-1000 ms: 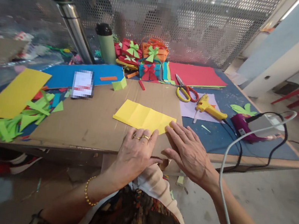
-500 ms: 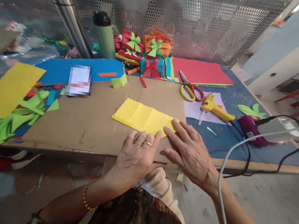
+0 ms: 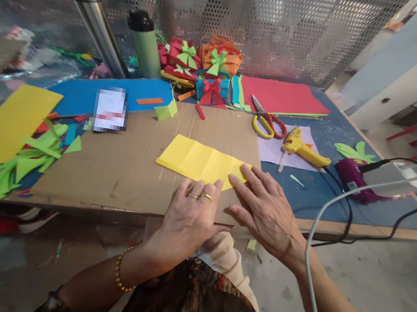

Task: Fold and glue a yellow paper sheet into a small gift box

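Head view — one creased yellow sheet (image 3: 202, 160), on one cardboard piece (image 3: 110, 171), tabletop (image 3: 286, 190) beneath. Two hands touching the sheet: left hand (image 3: 191, 217), grip curled, cannot tell if pinching; right hand (image 3: 264, 208), grip wide, fingers outstretched. Beyond — scissors (image 3: 263, 116), one pair; glue gun (image 3: 303, 151), one.

1. On my left hand (image 3: 189, 222) I wear two gold-coloured rings (image 3: 207, 196), on neighbouring fingers.
2. Round, gold-coloured beads make up the bracelet (image 3: 118, 270) about my left wrist.
3. My top (image 3: 193, 308) is dark, with brown, orange and reddish streaks.
4. My left sleeve (image 3: 65, 309) is dark too, ending on the forearm.
5. My trousers (image 3: 233, 266) are pale cream and creased.
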The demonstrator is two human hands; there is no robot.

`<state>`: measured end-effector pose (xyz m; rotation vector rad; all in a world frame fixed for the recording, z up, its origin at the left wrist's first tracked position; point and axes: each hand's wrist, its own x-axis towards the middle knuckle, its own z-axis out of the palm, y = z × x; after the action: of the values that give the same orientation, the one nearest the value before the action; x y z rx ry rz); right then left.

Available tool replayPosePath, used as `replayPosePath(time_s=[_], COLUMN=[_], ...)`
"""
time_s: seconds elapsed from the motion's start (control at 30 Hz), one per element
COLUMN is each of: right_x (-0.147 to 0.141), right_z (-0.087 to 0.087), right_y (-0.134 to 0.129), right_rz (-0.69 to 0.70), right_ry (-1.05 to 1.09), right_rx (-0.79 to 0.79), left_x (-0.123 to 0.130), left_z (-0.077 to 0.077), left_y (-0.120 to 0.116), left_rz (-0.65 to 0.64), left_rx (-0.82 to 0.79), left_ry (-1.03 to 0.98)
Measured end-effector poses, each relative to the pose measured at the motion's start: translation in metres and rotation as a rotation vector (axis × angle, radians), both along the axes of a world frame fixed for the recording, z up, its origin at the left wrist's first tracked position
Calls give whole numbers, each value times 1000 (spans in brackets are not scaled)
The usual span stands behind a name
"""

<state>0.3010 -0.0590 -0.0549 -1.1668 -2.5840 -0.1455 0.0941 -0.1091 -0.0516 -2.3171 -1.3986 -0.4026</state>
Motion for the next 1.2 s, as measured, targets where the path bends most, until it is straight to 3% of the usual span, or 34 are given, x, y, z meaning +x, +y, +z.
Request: replayPosePath(time_s=[0.27, 0.77, 1.2], right_x=[0, -1, -2], right_z=[2, 2, 3], right_y=[0, 2, 1], right_rz=[0, 0, -7], right_ry=[-20, -39, -40], right_rx=[-2, 4, 0], left_x=[1, 0, 1], left_z=[4, 3, 2], left_y=[1, 0, 2], left_rz=[4, 10, -8], left_rx=[-77, -74, 16], left_ry=[-33, -19, -36])
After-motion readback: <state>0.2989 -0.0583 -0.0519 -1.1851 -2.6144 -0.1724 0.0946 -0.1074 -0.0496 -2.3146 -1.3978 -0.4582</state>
